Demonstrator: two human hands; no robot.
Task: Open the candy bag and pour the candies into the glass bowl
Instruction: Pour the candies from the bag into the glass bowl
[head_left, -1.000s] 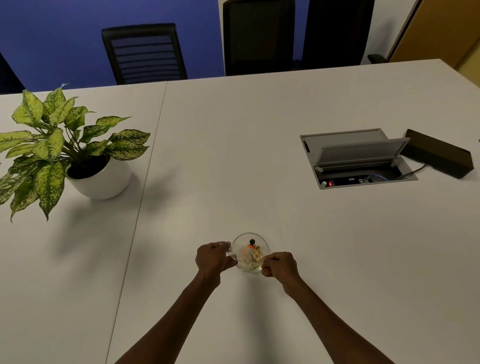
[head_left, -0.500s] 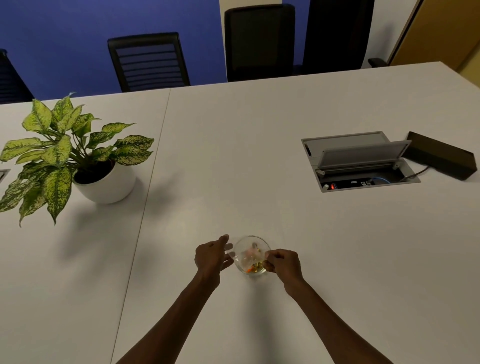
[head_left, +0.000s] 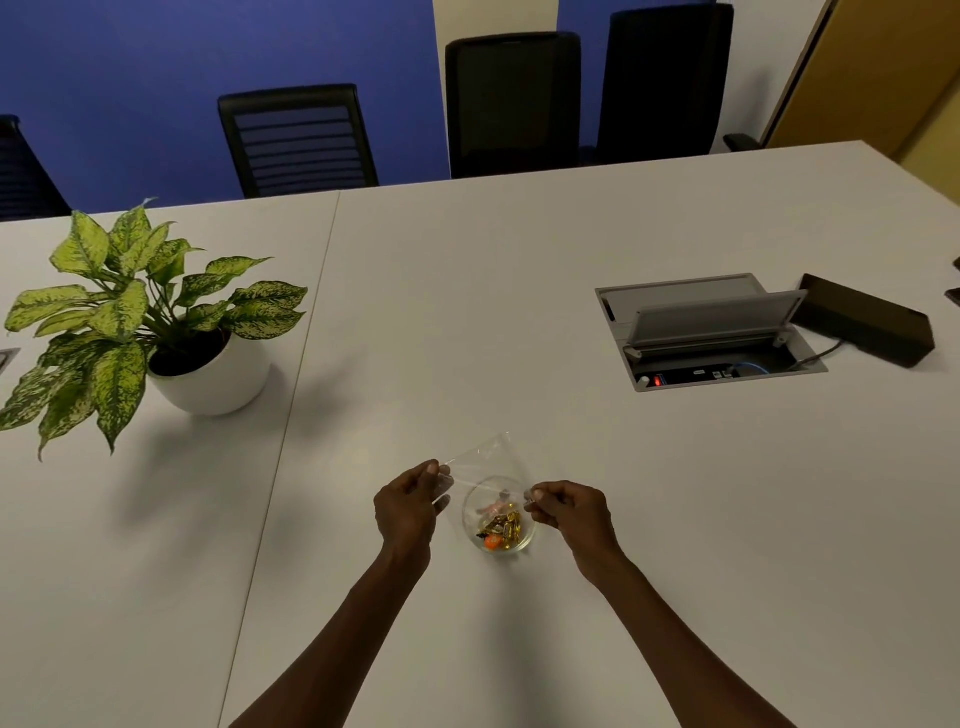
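Note:
A small glass bowl (head_left: 523, 540) stands on the white table (head_left: 519, 312) near its front, between my two hands. Several wrapped candies (head_left: 501, 527), gold, orange and pink, lie inside it. A clear plastic candy bag (head_left: 485, 460) is stretched over the bowl's far side and looks empty. My left hand (head_left: 408, 506) pinches the bag's left edge. My right hand (head_left: 569, 512) pinches its right edge, just beside the bowl's rim.
A potted plant (head_left: 156, 332) in a white pot stands at the left. A floor-box hatch (head_left: 706, 332) with its lid raised sits at the right, a black box (head_left: 862, 327) beside it. Black chairs (head_left: 296, 140) line the table's far edge.
The candies have dropped out of the bag into the bowl. The bag has been lifted up and away over the bowl's far side, and my hands have drawn slightly apart.

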